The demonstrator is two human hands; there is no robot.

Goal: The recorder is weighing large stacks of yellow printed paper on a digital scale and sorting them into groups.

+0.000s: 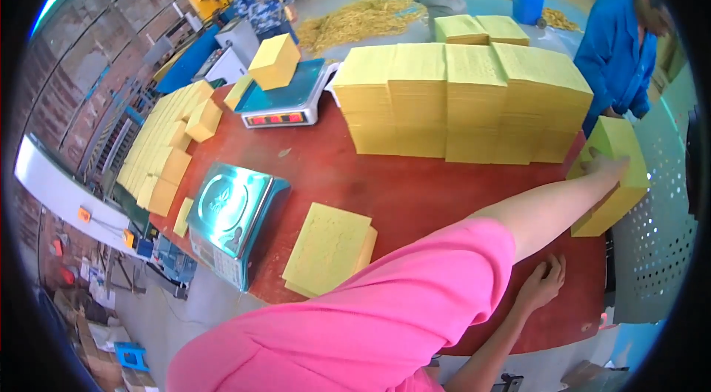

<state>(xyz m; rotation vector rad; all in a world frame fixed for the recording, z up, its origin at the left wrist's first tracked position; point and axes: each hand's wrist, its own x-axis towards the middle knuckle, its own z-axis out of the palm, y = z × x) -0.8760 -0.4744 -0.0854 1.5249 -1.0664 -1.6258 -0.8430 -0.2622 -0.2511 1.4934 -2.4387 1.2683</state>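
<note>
**Yellow paper stacks on a red-brown table**

Yellow dominated the frame. At the left edge, a long row of yellow paper bundles (159,151) ran along the side of the red-brown wooden table (415,196). Just right of it, at lower left, sat a steel-topped weighing scale (229,207), its pan bare, and beyond it in the upper left a second scale with a blue-green platform (285,95) carried a tilted yellow block of paper (274,61). A flat yellow sheaf (326,247) lay near the table's front edge, just right of the steel scale.

In the centre rose a large wall of stacked yellow paper (463,99), several columns wide, with two smaller bundles on top.

Further right, the person's left hand (544,282) rested flat on the table, fingers spread and holding nothing. The right arm, in a pink sleeve, stretched far across to the right edge of the frame, where the right hand (609,167) was laid on top of a thick yellow paper block (618,177) that overhung the table's right end. Its fingers appeared to curl over the block's top, though a full grip could not be confirmed. The block's long axis ran from upper left to lower right, directly under that hand, so the right hand was much the nearer.

A co-worker in a blue jacket (615,51) stood behind at upper right.
</note>
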